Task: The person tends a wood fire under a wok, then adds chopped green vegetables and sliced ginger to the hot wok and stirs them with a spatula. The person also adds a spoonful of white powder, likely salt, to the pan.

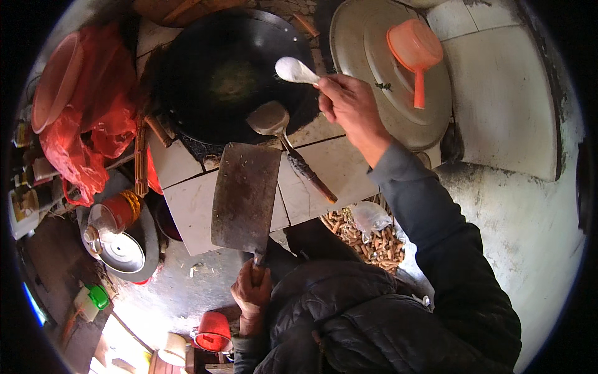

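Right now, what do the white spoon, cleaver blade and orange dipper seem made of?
White spoon: ceramic or plastic; its smooth, pale surface fits both.
Cleaver blade: probably dull steel, from its flat, stained face.
Orange dipper: likely plastic, smooth, from its even colour and moulded look.

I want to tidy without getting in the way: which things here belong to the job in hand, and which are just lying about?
Likely in the job:
white spoon, in the right hand
cleaver, in the left hand
wok, near the spoon
spatula, over the wok's edge

Seemingly just lying about:
orange dipper, on the round lid
red plastic bag
red bucket
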Tool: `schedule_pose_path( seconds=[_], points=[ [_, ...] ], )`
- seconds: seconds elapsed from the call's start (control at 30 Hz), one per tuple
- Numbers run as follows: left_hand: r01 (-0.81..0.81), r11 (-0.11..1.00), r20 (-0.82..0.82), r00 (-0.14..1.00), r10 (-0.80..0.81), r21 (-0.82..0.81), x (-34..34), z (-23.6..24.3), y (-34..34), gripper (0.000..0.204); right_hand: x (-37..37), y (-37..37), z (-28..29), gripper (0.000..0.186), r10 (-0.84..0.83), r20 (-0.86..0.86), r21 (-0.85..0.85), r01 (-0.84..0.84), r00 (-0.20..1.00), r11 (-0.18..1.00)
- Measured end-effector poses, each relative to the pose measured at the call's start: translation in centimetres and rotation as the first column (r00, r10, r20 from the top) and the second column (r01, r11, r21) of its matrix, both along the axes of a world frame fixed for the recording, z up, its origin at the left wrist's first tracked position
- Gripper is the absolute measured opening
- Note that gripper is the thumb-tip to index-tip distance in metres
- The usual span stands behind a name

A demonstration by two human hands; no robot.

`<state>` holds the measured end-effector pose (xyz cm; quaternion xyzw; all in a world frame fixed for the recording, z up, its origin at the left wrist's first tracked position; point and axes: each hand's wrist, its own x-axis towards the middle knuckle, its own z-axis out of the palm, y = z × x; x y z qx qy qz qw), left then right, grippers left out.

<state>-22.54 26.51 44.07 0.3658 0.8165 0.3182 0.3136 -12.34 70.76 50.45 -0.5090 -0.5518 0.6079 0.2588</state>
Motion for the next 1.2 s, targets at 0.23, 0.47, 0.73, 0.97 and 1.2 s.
schedule_pose_path(
  seconds=[0.23,0.47,0.73,0.97,1.2],
  points=[
    [-0.084,0.996,0.015,0.996,0.084,0.017,0.3,-0.6,-1.6,0.049,-6.1,3.3,-2.0,0.017,-0.09,0.487,0.75,-0.362,0.869,0.554],
    [-0.134,0.991,0.04,0.99,0.133,0.025,-0.1,-0.5,-2.4,0.048,-7.9,4.8,-0.3,0.013,-0.167,0.463,0.886,-0.452,0.87,0.102],
    [-0.101,0.995,0.032,0.994,0.101,0.009,-0.7,-0.7,-2.0,0.048,-9.3,3.6,-3.8,0.013,-0.062,0.755,0.645,-0.721,0.653,0.255],
    [-0.114,0.992,0.009,0.994,0.113,0.057,-0.7,-0.6,-1.6,0.048,1.7,1.1,1.5,0.029,-0.027,-0.12,0.152,0.045,0.992,0.987],
    [-0.12,0.99,-0.049,0.991,0.124,0.069,-0.8,-1.1,-0.9,0.052,22.7,-8.7,8.0,0.029,-0.487,0.243,0.293,0.415,0.839,0.861]
  ],
)
